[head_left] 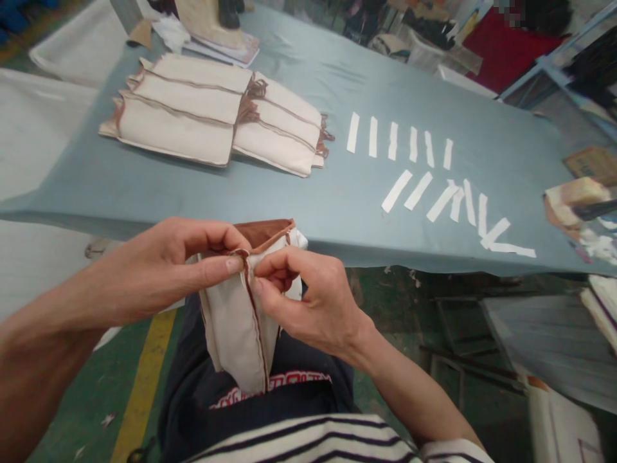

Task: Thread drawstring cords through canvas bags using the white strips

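A cream fabric bag with brown edging and a brown lining hangs from my fingers above my lap, in front of the table edge. My left hand pinches its top rim beside the brown-edged seam, thumb and index finger together. Just to the right, my right hand is closed in a pinch on the cream cloth next to that same seam. Whether a small thread or tool sits between the fingertips is hidden. The brown lining shows at the bag's opening behind my hands.
Stacked cream fabric pieces with brown edges lie at the table's left. White strips are laid in two rows on the blue-grey table cloth. A cardboard box stands at the far right; metal frames are below the table.
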A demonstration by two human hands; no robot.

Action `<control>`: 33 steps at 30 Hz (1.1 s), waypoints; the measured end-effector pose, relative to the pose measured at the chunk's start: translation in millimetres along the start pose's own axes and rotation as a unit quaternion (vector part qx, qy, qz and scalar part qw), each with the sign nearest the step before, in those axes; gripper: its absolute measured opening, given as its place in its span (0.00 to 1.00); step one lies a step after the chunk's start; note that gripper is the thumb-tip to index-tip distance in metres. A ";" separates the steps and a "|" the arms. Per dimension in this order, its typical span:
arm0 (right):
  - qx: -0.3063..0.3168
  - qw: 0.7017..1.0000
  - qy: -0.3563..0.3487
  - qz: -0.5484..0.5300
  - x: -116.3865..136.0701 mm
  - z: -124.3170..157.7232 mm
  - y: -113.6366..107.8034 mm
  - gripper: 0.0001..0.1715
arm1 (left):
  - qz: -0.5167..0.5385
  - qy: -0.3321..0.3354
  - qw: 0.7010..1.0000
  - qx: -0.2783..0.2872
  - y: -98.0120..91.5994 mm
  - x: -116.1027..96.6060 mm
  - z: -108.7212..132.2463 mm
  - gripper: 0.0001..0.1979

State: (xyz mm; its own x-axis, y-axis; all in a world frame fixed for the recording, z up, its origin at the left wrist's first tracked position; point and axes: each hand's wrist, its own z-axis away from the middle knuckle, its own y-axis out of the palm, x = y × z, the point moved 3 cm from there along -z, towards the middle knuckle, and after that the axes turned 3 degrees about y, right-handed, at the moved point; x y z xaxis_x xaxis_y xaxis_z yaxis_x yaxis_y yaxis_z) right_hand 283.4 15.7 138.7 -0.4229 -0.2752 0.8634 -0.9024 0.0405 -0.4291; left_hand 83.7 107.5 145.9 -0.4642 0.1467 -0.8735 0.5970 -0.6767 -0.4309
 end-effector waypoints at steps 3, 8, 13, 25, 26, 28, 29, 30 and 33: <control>0.010 0.999 0.042 0.019 -0.1 1.8 3.0 0.08 | 0.010 0.001 1.000 -0.014 0.7 -0.5 0.1 0.18; 0.028 0.991 0.129 -0.023 -4.7 4.1 10.2 0.09 | -0.004 -0.002 0.998 -0.056 3.5 -5.9 0.2 0.19; 0.078 0.966 0.198 -0.144 -10.9 1.4 12.5 0.13 | -0.010 -0.005 0.998 -0.065 7.8 -16.8 1.3 0.21; 0.206 0.887 0.225 -0.346 -4.5 -7.6 -4.5 0.35 | -0.029 0.048 0.996 -0.063 11.0 -17.3 8.1 0.17; 0.205 0.882 0.231 -0.357 -1.4 -7.5 -4.5 0.34 | -0.027 0.051 0.996 -0.062 11.6 -16.1 8.6 0.16; 0.194 0.876 0.242 -0.370 3.0 -8.1 -4.4 0.32 | -0.024 0.060 0.996 -0.061 12.0 -14.7 9.2 0.17; 0.190 0.875 0.244 -0.374 4.1 -8.6 -3.9 0.32 | -0.023 0.067 0.996 -0.059 11.7 -14.3 9.2 0.17; 0.189 0.875 0.244 -0.374 4.4 -9.1 -3.0 0.31 | -0.023 0.072 0.995 -0.057 10.8 -14.0 9.1 0.17; 0.179 0.887 0.246 -0.348 0.7 -8.8 0.9 0.32 | -0.033 0.057 0.997 -0.039 6.4 -11.6 8.1 0.17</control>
State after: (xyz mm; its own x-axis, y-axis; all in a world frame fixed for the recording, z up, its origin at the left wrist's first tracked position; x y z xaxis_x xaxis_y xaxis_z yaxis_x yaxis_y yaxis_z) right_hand 281.6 24.0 141.2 0.1610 0.3416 0.9259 -0.9125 -0.3060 0.2716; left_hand 87.6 95.6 155.1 -0.4287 0.2727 -0.8613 0.6199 -0.6048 -0.5000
